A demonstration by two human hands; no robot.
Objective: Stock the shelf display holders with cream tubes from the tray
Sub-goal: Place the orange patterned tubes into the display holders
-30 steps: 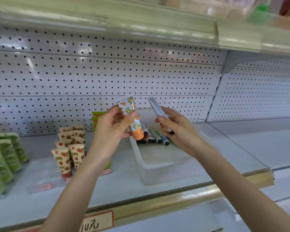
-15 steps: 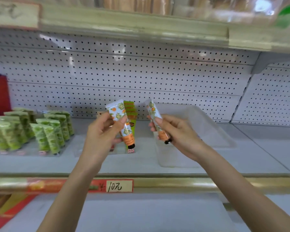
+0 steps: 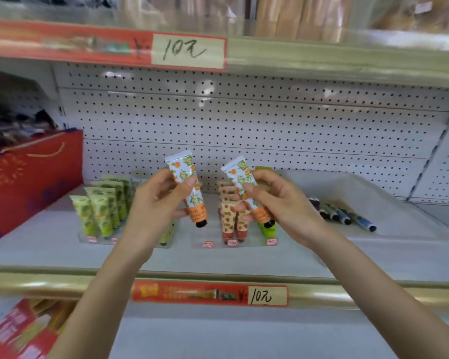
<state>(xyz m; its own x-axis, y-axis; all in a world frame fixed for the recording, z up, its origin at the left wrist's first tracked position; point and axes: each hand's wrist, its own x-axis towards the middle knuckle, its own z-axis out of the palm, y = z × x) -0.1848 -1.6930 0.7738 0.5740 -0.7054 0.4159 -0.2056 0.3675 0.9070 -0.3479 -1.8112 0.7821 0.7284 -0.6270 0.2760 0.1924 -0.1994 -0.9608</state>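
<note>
**Two cream tubes in hand, in front of the holders**

We hold one cream tube in each hand. The left hand [image 3: 156,203] pinches the left tube [image 3: 184,182] at mid-body between thumb and curled fingers [image 3: 161,182], and the right hand [image 3: 278,203] grips the right tube [image 3: 240,177] the same way. Both tubes are up in the air in front of the clear display holder [image 3: 208,243] on the shelf [image 3: 62,255], tilted, with the flat crimped end up and the small black cap down.

Each is white with an orange-and-green fruit and leaf print and an orange band near the cap. We judge them light and soft-walled, with a smooth skin that could slip. A hard squeeze may dent them, so the lower body near the stiffer cap shoulder looks the safest place to hold.

The red-patterned tubes [image 3: 228,221] stand cap-down in the holder. The tray [image 3: 360,185] with the dark tubes [image 3: 347,216] lies to the right.
</note>
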